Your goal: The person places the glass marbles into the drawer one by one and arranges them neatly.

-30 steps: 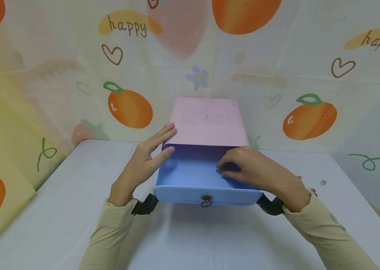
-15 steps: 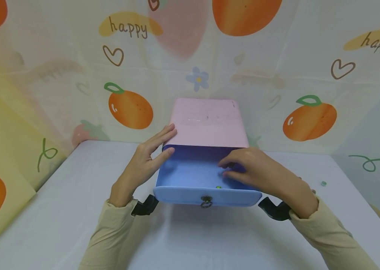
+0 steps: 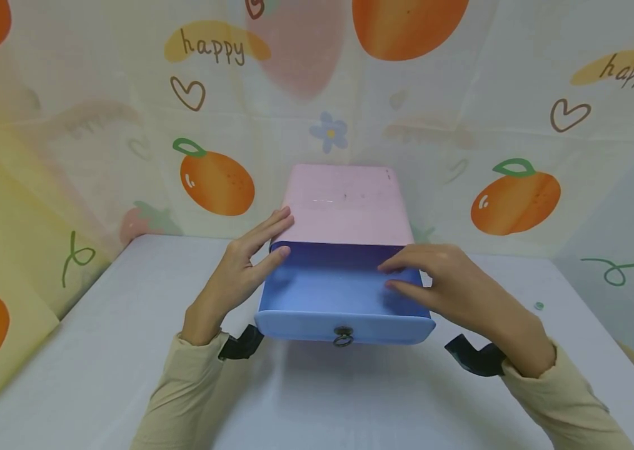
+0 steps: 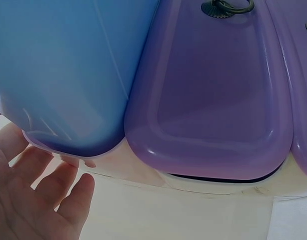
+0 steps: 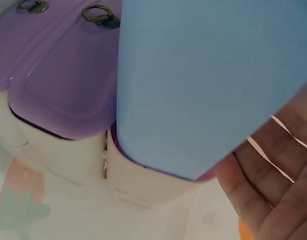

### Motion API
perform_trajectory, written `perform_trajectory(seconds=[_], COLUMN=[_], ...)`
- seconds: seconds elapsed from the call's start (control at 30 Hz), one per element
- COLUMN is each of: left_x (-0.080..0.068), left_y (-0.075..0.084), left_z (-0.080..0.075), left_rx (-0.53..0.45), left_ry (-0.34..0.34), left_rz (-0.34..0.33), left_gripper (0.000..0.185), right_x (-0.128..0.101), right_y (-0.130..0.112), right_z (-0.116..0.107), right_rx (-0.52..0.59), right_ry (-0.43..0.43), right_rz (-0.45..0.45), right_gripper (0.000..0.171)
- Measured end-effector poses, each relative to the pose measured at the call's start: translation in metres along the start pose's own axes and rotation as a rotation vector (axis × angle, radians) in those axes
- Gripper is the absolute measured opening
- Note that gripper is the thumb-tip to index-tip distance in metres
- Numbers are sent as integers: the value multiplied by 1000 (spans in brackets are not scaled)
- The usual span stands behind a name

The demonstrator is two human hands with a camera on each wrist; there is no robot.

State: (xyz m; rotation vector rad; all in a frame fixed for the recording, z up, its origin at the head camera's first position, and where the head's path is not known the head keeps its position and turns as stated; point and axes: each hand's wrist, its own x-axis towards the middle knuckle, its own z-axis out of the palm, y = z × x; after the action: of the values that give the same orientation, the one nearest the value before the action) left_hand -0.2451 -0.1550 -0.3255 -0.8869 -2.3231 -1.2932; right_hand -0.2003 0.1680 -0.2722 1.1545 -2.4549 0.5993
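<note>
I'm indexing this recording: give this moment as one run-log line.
left hand: at pink cabinet's left edge; right hand: partly over blue drawer, nothing visibly held; blue drawer: pulled open; green piece: on table, right

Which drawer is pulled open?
The blue drawer, the top one, directly under the pink top panel. It is slid out with its inside exposed, while the purple drawers beside it in the wrist views are shut.

A pale cloth [image 3: 491, 94] printed with leafy oranges [image 3: 217, 184], brown hearts [image 3: 172, 79], a blue flower [image 3: 329, 133] and "happy" [image 3: 212, 46] hung behind a white table [image 3: 142, 300].
</note>
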Motion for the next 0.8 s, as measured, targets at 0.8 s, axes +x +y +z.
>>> perform_trajectory(seconds=[0.8], left_x=[0], left_y=[1], left_z=[0], left_rx=[4], left_ry=[0], left_rz=[-4], left_gripper=[52], right_x=[-38], right_y=[11], right_z=[-11], right_rx=[-44], right_ry=[183], right_rz=[62], right_gripper=[46])
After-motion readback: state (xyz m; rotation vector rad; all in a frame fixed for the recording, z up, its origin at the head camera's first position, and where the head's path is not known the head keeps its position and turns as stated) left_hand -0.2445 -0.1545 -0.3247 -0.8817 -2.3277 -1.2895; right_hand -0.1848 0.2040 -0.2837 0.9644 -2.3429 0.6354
